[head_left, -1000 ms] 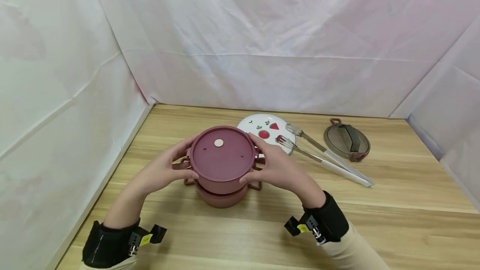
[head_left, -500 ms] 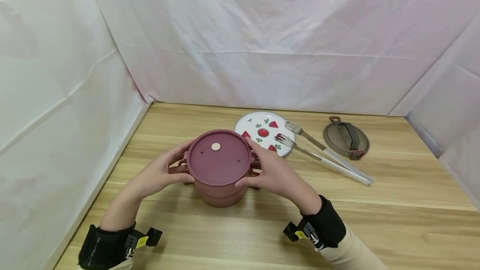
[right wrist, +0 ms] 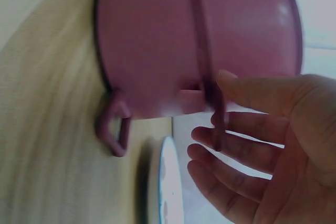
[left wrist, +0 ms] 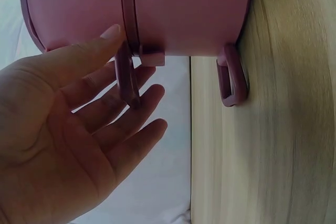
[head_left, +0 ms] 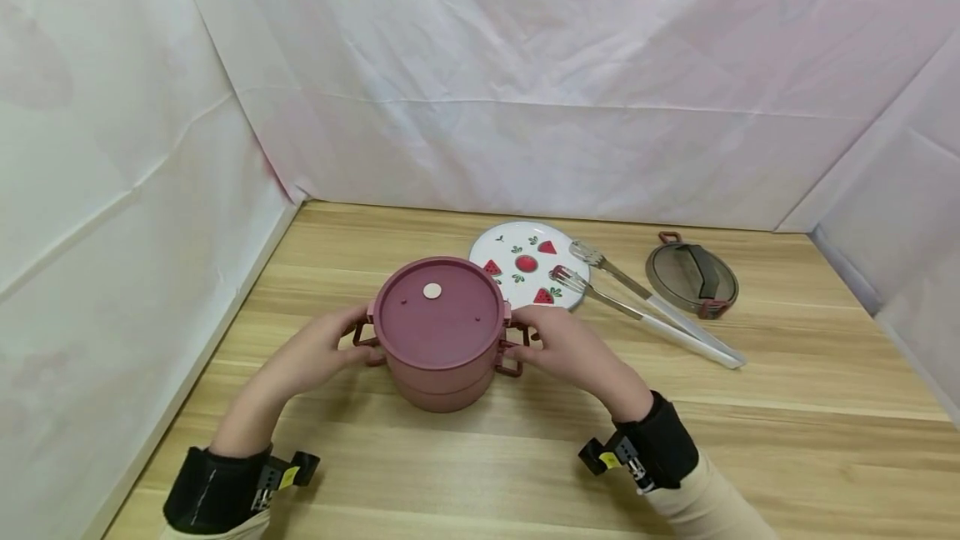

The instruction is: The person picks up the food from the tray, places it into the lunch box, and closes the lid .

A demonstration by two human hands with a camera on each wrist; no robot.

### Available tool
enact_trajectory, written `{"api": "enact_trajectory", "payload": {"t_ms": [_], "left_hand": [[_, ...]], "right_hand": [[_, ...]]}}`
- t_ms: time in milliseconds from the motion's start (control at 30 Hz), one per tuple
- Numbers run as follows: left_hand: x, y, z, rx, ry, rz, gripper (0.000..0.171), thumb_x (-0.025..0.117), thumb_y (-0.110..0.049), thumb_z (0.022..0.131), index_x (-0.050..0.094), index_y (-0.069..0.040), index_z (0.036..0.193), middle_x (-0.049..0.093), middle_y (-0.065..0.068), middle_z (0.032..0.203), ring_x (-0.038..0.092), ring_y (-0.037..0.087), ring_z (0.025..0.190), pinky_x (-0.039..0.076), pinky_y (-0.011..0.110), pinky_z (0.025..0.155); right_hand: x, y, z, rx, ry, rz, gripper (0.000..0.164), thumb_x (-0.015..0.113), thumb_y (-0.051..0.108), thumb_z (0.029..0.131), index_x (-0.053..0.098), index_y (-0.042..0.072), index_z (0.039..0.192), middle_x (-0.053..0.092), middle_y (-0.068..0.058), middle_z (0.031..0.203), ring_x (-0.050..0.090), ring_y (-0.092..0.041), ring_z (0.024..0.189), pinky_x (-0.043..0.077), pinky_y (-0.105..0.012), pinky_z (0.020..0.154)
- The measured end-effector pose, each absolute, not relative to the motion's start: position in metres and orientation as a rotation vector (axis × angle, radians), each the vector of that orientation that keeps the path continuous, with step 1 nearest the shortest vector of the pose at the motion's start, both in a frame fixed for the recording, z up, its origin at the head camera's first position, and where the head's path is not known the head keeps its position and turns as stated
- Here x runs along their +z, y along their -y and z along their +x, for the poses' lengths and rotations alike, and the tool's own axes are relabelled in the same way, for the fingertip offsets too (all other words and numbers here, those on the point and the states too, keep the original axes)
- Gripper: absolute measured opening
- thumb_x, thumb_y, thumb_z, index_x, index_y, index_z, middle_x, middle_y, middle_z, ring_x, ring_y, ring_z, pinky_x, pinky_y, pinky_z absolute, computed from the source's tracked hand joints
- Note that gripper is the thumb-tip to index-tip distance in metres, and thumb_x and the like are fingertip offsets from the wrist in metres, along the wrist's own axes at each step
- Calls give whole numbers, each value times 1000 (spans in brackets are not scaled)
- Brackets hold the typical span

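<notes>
Two maroon pots stand stacked on the table. The upper pot [head_left: 440, 315] shows a flat round face with a pale dot, and the lower pot [head_left: 442, 400] sits directly under it. My left hand [head_left: 307, 361] is at the upper pot's left side. In the left wrist view its thumb tip is by the upper handle [left wrist: 125, 74], with the other fingers spread loosely behind. My right hand [head_left: 577, 348] mirrors this around the right upper handle [right wrist: 218, 135], fingers loosely bent beyond it. Lower handles, such as the left one [left wrist: 239, 85], sit close to the tabletop.
A white plate [head_left: 510, 242] with fruit pictures lies behind the pots to the right. Tongs [head_left: 675, 333] with white handles rest partly over its edge. Farther right lies a dark glass lid [head_left: 675, 277]. White cloth [head_left: 480, 148] encloses the table's back and sides.
The upper pot has come down and lined up on the lower one; the gap between them has closed. Both hands have slid outward and down from its sides to its handles.
</notes>
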State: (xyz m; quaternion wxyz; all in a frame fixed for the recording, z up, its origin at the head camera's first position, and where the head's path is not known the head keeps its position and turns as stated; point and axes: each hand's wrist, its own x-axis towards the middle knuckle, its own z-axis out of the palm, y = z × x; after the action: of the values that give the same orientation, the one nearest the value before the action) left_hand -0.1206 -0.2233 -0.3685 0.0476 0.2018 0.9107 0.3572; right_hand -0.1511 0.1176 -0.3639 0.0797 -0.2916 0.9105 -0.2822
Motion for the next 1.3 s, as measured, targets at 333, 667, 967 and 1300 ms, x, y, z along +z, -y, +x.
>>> {"api": "enact_trajectory", "payload": {"t_ms": [333,667,967,1300], "left_hand": [[-372,223,-128,1064,-2765,516,50,70,-10,92,54,-5,139,66,19,128,63,41,119,50,56,102],[-373,223,-135,1109,-2707,574,45,67,-10,94,53,-4,136,66,18,125,64,38,117,51,54,101],[-372,225,-132,1004,-2816,578,49,70,-12,92,55,-7,137,64,17,133,58,42,125,45,61,107],[-371,223,-127,919,-2951,570,46,76,-11,86,64,-9,130,73,12,119,66,37,115,51,56,101]], "right_hand": [[-373,-111,-148,-814,-2791,-833,33,79,20,86,69,11,117,74,-5,109,69,-20,101,58,-38,89],[-377,-107,-149,-804,-2819,-799,26,79,22,86,69,16,109,74,1,100,69,-14,95,57,-33,84],[-377,-115,-144,-833,-2780,-836,32,75,20,89,67,13,119,73,-6,111,68,-18,102,57,-36,86],[-378,-115,-143,-889,-2771,-827,37,74,18,90,68,14,126,73,-1,114,71,-20,106,59,-40,89]]}}
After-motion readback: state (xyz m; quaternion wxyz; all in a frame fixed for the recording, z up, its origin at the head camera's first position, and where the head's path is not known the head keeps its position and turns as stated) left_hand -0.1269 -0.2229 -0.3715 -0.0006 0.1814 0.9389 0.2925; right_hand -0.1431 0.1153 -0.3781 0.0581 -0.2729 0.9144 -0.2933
